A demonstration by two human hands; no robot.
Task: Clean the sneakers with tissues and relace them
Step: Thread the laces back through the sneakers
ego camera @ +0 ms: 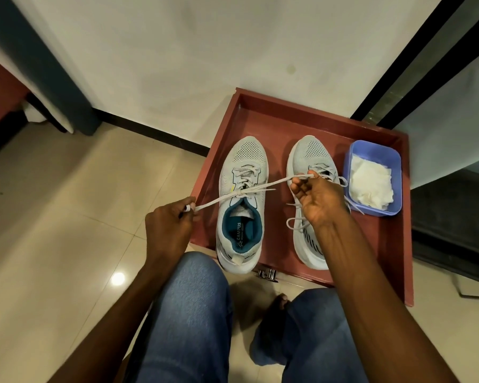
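Observation:
Two pale grey sneakers stand side by side, toes away from me, in a reddish-brown tray (263, 111). The left sneaker (242, 200) has a teal lining and a grey lace (260, 187) crossed in a knot over its tongue. My left hand (169, 225) pinches one end of that lace out to the left. My right hand (317, 197) pinches the other end, pulled taut to the right, above the right sneaker (307, 153). The right sneaker's own lace (295, 222) hangs in loose loops, and my right hand and forearm hide its middle.
A blue plastic tub (390, 156) holding crumpled white tissues (371, 183) sits in the tray's right side. My knees in blue jeans fill the bottom of the view. Glossy beige floor tiles lie to the left, a white wall behind, and dark door frames to the right.

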